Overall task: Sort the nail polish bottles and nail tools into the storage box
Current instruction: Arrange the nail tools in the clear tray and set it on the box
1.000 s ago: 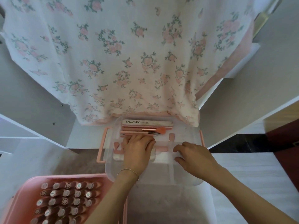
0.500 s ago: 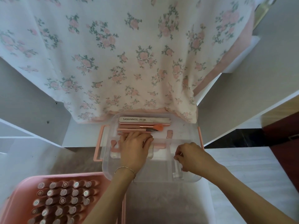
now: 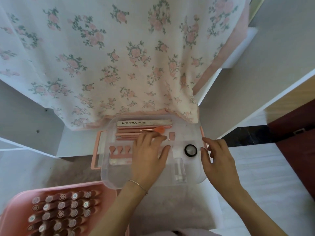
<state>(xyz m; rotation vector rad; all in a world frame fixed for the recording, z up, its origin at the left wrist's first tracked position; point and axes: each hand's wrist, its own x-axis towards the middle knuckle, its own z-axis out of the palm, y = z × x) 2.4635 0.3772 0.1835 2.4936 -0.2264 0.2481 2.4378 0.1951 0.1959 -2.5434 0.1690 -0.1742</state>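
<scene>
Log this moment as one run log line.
left hand: open, flat in clear tray | right hand: open, at tray's right edge | round black-rimmed jar, clear bottle: in tray

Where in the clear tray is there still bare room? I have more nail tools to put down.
The clear tray looks bare along its near edge, below the toe separator and left of the left hand. A smaller patch lies behind the small round jar, toward the right rim. It is crowded at the back, where the nail file and brushes lie.
</scene>
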